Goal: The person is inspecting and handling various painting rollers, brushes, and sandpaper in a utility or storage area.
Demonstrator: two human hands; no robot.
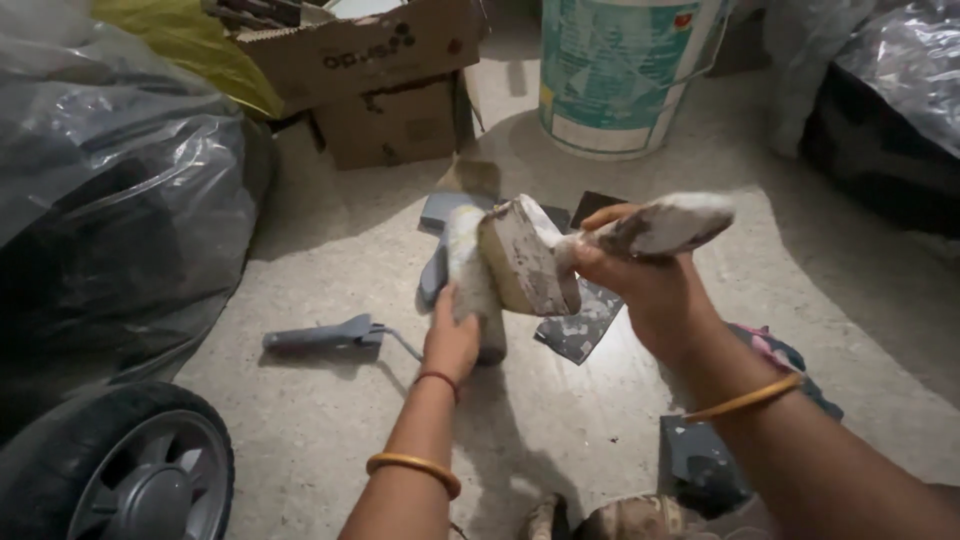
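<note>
Forearms with orange bangles sit closest to us, both reaching forward over the speckled floor [330, 420]. We take the paint roller [470, 270] as landmark: its dirty whitish sleeve stands roughly upright mid-frame, and its grey handle [320, 335] lies on the floor to its left, joined by a thin bent wire. Our left hand [450, 340] is clenched around the sleeve's lower end. Our right hand [640, 285], right of the roller, grasps the paint-caked handle of a wide brush [530, 262], whose crusted bristle block presses against the sleeve's right side.

We judge the step as brush against roller, rubbing or scraping dried paint; the next move would call for a steady left grip while the brush drags along the sleeve.

Behind the roller sit dark flat pieces [580, 325], a big white-and-teal paint bucket [615, 70] and torn cardboard boxes [380, 80]. Far left of it: a plastic-covered dark bulk [120, 210] and a wheel [140, 470].

Hard to make out: what the dark pieces are and the object at the bottom edge, which is cut off. Right-hand fingertips are hidden behind the brush.
</note>
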